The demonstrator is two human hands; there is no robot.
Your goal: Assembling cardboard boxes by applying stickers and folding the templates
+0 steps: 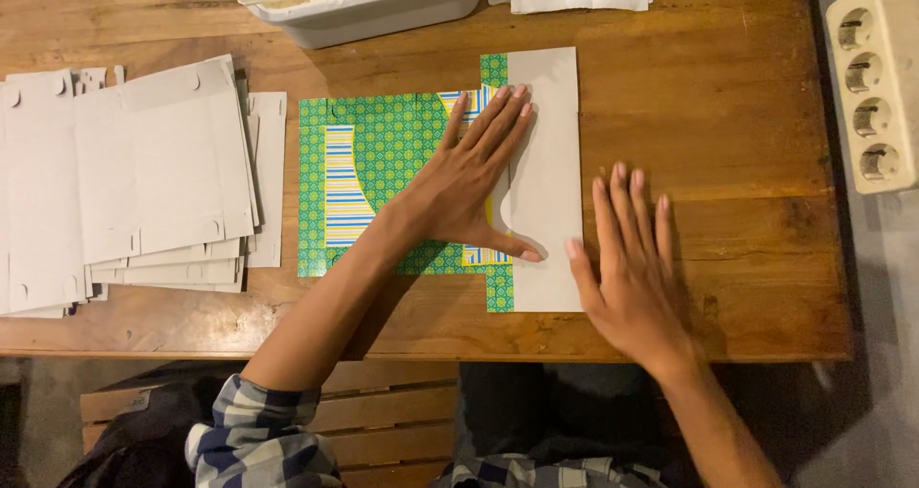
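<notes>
near the front edge of the desk, the left hand lay flat with fingers spread on the folded grey flap of the patterned box blank to hold its crease, while the right hand rested open and empty just beside it.

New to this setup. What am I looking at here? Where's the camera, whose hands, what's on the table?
One picture, from a camera worn on a person's head, looking down at their own two bare hands; no robot. The left hand presses flat on a patterned green carton blank whose grey flap is folded over it. The right hand lies open at the flap's right edge, holding nothing. All rests on a wooden table. To the left is a stack of grey flat blanks. At the top edge stands a white plastic tub, and at the far right a white power strip.
</notes>
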